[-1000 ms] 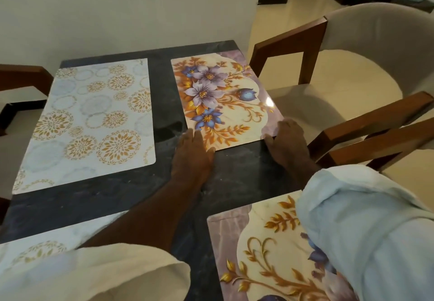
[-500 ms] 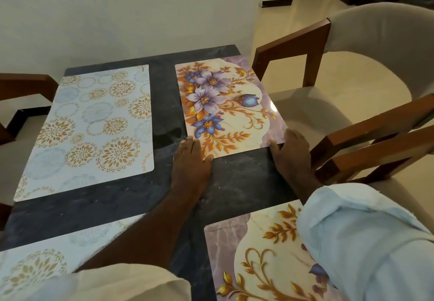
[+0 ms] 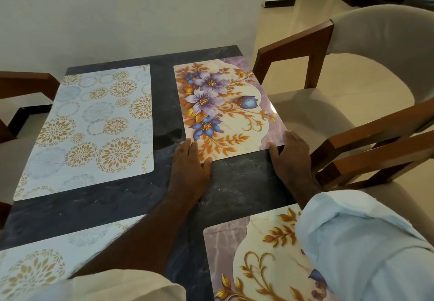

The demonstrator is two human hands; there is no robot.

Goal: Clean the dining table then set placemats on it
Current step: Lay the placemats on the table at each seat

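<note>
The near floral placemat (image 3: 258, 253) lies half under a sleeve (image 3: 364, 242) — cropped below

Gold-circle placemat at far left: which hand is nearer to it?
Left. The left hand lies just right of the gold-circle placemat; the right hand is farther right, at the flowered placemat's corner.

Tabletop (image 3: 234, 183): dark slate-grey, marbled, faint pale veins. Far-right placemat (image 3: 237, 122): cream centre, lilac marble border, purple and blue flowers, gold leaves. Near-right placemat (image 3: 253, 253) looks like the same print, though it's partly covered. Far-left placemat (image 3: 94, 126): pale blue-white with gold and blue round medallions; near-left placemat (image 3: 47, 258) same. Chair (image 3: 375, 49): brown wood, beige upholstery.
</note>
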